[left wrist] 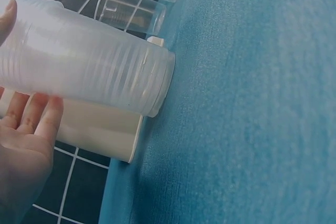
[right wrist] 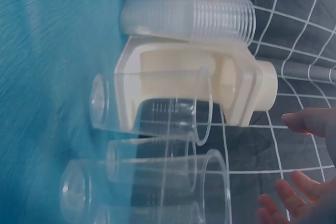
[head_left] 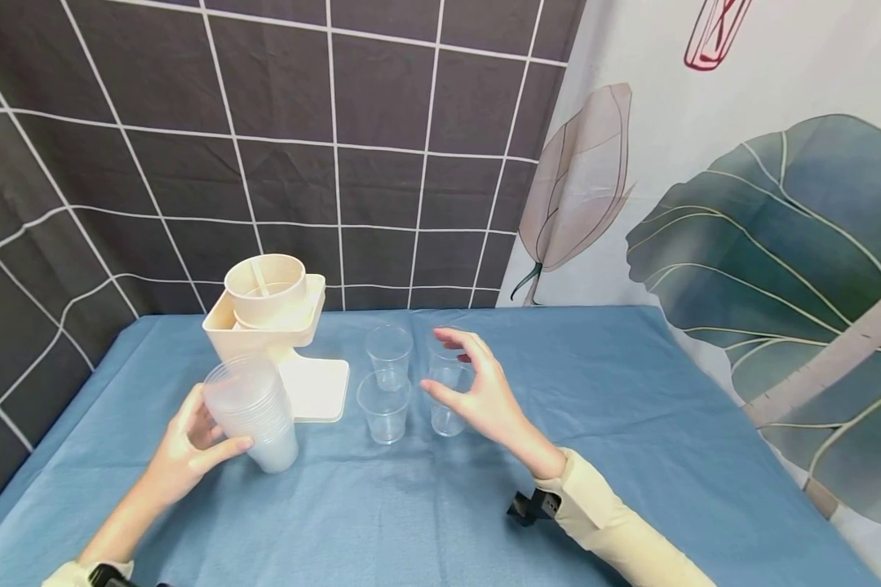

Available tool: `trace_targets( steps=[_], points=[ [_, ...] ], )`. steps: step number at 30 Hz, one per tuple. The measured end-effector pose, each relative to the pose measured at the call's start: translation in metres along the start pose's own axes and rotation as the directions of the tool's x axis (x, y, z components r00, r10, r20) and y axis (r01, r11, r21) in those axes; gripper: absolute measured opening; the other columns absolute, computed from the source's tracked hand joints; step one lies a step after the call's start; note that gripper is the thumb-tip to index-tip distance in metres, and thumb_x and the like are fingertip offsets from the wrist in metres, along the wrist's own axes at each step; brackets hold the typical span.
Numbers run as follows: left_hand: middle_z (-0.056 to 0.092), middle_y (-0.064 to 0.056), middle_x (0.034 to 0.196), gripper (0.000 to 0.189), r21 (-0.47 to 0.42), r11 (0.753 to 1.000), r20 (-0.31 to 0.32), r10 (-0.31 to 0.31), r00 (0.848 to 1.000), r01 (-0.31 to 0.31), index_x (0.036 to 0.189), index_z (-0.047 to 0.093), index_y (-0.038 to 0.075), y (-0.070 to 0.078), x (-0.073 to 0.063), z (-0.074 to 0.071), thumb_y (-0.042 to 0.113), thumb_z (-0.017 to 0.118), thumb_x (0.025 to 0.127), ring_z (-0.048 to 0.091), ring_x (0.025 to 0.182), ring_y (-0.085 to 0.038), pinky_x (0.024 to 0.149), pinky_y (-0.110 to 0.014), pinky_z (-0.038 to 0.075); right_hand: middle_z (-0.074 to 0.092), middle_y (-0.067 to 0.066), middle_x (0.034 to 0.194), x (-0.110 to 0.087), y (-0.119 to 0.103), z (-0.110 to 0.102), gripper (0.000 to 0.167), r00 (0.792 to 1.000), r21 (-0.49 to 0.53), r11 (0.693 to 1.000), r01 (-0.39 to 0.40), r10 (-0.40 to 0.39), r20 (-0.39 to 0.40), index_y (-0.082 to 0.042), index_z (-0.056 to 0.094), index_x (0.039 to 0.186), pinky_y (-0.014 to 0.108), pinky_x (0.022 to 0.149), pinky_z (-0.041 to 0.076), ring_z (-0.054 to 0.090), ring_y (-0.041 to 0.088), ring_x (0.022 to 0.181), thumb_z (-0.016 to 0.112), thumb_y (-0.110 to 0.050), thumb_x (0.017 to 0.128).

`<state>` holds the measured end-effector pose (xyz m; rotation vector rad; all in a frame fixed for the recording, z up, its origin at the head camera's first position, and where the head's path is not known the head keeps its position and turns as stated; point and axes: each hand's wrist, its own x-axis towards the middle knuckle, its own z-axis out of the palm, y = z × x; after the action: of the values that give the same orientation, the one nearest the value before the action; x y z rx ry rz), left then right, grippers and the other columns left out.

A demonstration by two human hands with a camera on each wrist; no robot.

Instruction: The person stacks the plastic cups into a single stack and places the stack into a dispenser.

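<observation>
My left hand [head_left: 191, 448] grips a nested stack of clear plastic cups [head_left: 258, 420], thumb on the near side and fingers on the far side. The stack leans a little, its bottom close to the blue cloth. Several single clear cups stand upright in two rows, among them a front left cup [head_left: 385, 412] and a back left cup [head_left: 389, 350]. Over the right-hand pair is my right hand [head_left: 484, 395], thumb and fingers spread apart and holding nothing. It partly hides a front right cup [head_left: 446, 420]. The right wrist view shows the fingers beside the cups' rims [right wrist: 220, 182].
Behind the stack stands a cream plastic stand [head_left: 312, 314] with a round cup-like top and a flat base plate [head_left: 316, 391]. Blue cloth [head_left: 595, 391] covers the table. A dark grid-patterned curtain [head_left: 382, 98] and a leaf-printed one [head_left: 763, 244] hang behind.
</observation>
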<state>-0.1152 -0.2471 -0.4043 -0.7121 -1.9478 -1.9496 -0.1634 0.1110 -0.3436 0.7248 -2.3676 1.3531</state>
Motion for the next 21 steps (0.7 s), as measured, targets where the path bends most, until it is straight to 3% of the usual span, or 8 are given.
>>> trace_targets(
  steps=[5, 12, 21],
  points=[
    [0.06, 0.008, 0.121, 0.077, -0.001, 1.0, -0.004, 0.003, 1.0, -0.003, 0.128, 0.044, 0.008, -0.001, 0.0, 0.001, -0.033, 0.057, 0.064, 0.056, 0.112, 0.0, 0.09, -0.01, 0.046, 0.057, 0.002, 0.132, -0.002, 0.007, -0.004, 0.063, 1.0, -0.016, 1.0, -0.005, 0.005, 0.005, -0.016, 0.053, 0.132, 0.039, 0.101, 0.042, 0.052, 0.021, 0.122, 0.081, -0.016, 0.076],
    [0.059, 0.008, 0.12, 0.076, 0.006, 1.0, -0.003, 0.005, 1.0, -0.005, 0.128, 0.044, 0.007, 0.0, -0.001, 0.001, -0.033, 0.057, 0.064, 0.056, 0.112, 0.0, 0.09, -0.01, 0.046, 0.055, 0.002, 0.133, -0.007, 0.018, -0.009, 0.066, 1.0, -0.03, 0.999, -0.014, 0.015, 0.02, -0.015, 0.052, 0.133, 0.046, 0.105, 0.04, 0.05, 0.02, 0.125, 0.082, -0.018, 0.075],
    [0.059, 0.008, 0.12, 0.076, 0.007, 1.0, -0.006, 0.001, 1.0, -0.001, 0.128, 0.044, 0.006, 0.0, 0.0, 0.001, -0.033, 0.058, 0.065, 0.056, 0.111, 0.0, 0.09, -0.01, 0.046, 0.053, 0.003, 0.135, -0.015, 0.03, -0.021, 0.072, 0.995, 0.026, 0.994, -0.102, 0.102, 0.011, -0.015, 0.047, 0.135, 0.046, 0.104, 0.041, 0.051, 0.024, 0.124, 0.084, -0.02, 0.073]
  ],
)
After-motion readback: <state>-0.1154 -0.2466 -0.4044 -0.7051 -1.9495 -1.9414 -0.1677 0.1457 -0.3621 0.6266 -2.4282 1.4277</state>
